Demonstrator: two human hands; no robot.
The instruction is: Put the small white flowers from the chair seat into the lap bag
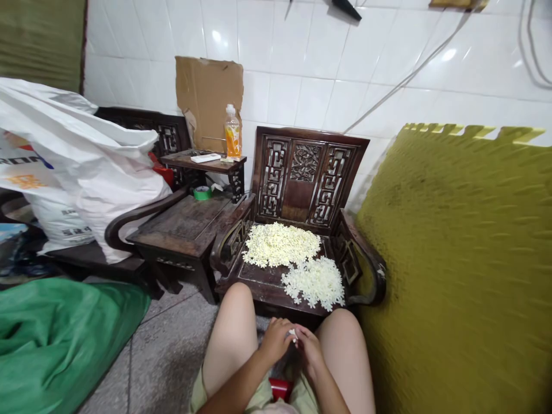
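Between my knees, my left hand [276, 338] and my right hand [307, 344] meet, fingers curled together. A small white flower-shaped piece [294, 333] shows between their fingertips; both hands appear to pinch it. Just beyond, on the seat of a dark carved wooden chair [267, 282], lie two heaps of similar flower-shaped pieces. The larger, yellowish heap [280, 244] is at the back, and a whiter heap [314, 282] sits nearer on the right. Their edges almost touch. Whether the pieces are real or plastic I cannot tell.
Left of the chair stands a wooden side table [181, 221] with green tape [202, 193] and a small shelf holding an orange bottle [233, 135]. White sacks [116, 190] and a green bag [64, 339] are further left. A yellow-green foam mat [466, 259] leans at right.
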